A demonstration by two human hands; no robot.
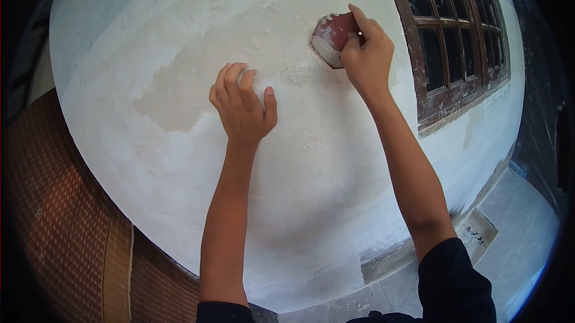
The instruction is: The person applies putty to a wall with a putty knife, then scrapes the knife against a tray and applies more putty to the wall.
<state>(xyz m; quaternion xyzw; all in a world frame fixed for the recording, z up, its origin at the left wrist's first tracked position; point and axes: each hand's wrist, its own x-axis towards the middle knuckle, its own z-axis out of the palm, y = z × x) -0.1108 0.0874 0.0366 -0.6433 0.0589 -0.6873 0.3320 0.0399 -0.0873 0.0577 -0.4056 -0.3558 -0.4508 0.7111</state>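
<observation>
A plastered wall (287, 161) fills most of the view, whitish with a damp-looking beige patch across its upper middle. My right hand (368, 50), up near the window, grips a dark red putty spreader (342, 26) whose face and edge carry whitish putty. The spreader lies against the wall, its lower edge at the surface. Lower and to the left, my left hand (242, 104) holds nothing; its fingers are apart and slightly bent, the tips close against the wall. Between the hands, small rough bits of putty (298, 74) mark the surface.
On the right, a brown wooden window (419, 77) with dark panes and a paint-spotted frame is set into the wall. A shallow tray (477, 233) sits on the grey tiled floor (521, 221). Brown woven matting (60, 221) runs along the lower left.
</observation>
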